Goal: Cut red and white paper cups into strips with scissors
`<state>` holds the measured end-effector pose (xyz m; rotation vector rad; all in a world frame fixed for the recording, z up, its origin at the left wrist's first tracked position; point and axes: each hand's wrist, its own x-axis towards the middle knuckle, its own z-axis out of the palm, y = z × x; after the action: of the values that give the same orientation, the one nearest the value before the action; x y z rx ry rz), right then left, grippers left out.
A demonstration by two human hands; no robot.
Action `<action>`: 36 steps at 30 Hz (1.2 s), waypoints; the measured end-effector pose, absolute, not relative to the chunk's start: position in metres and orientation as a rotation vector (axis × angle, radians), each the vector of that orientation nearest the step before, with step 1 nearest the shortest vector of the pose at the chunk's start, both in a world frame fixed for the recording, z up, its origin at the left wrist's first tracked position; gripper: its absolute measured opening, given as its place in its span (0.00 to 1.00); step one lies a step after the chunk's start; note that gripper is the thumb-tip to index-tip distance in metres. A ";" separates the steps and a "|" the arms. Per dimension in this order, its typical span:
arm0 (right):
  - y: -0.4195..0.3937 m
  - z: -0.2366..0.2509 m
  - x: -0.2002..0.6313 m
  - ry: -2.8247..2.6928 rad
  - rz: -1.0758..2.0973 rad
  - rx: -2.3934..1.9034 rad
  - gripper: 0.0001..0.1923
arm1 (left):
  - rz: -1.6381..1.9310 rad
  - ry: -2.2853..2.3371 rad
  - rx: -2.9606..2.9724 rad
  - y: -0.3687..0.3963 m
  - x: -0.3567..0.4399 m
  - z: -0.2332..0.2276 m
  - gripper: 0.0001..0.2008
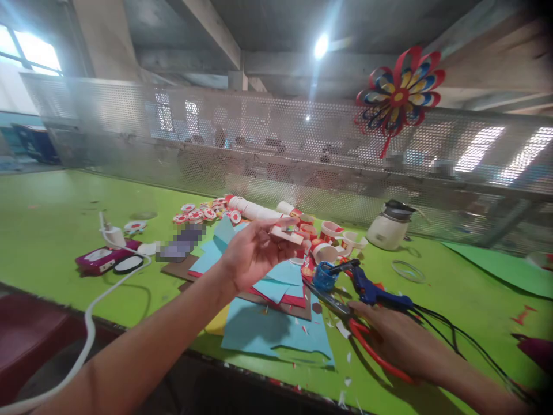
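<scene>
My left hand (pixel 254 253) is raised above the stacked paper, its fingers closed on a small pale piece (pixel 286 235) that looks like cut cardboard. Low at the right, my right hand (pixel 384 334) grips a pair of scissors (pixel 360 334) by the red handles. The dark blades point away to the upper left, close to the table. Just beyond them sit a roll of blue tape (pixel 325 276) and a blue glue gun (pixel 378 294) with its black cord. Light blue paper sheets (pixel 276 334) and a brown board (pixel 309 308) lie beneath my left hand.
White cardboard tubes (pixel 257 208), cut rings (pixel 332 231) and several red-and-white discs (pixel 195 217) lie behind my hands. A white kettle (pixel 389 227) stands back right. At left are a purple power box (pixel 103 259) and a white cable (pixel 90 323). A perforated metal screen (pixel 259 138) borders the green table.
</scene>
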<state>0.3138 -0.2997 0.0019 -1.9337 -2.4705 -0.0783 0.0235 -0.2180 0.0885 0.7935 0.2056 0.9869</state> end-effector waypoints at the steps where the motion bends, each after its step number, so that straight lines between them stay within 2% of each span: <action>1: -0.300 0.006 0.310 -2.510 -0.091 -1.950 0.19 | 0.992 0.208 0.795 -0.213 0.025 0.089 0.18; 8: -0.322 0.022 0.307 -2.468 0.034 -1.767 0.17 | 1.065 0.267 0.692 -0.187 0.026 0.067 0.16; 12: -0.332 0.018 0.310 -2.379 -0.223 -1.621 0.22 | 1.057 0.267 0.659 -0.191 0.027 0.061 0.16; 14: -0.328 0.024 0.301 -2.342 -0.208 -1.580 0.21 | 1.040 0.260 0.659 -0.195 0.029 0.063 0.15; 17: -0.314 0.039 0.282 -2.304 -0.207 -1.528 0.14 | 1.033 0.269 0.647 -0.201 0.032 0.064 0.14; 21: -0.295 0.047 0.271 -2.293 -0.333 -1.456 0.17 | 1.031 0.333 0.649 -0.204 0.035 0.060 0.13; 29: -0.286 0.032 0.275 -2.306 -0.491 -1.370 0.18 | 1.054 0.466 0.689 -0.200 0.038 0.050 0.11; 36: -0.287 0.025 0.281 -2.328 -0.578 -1.401 0.16 | 1.087 0.622 0.761 -0.201 0.042 0.044 0.10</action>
<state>0.2808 -0.2873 0.0251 -1.4012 -2.3282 -0.5783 0.0422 -0.2015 0.0443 0.7605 0.6223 1.0870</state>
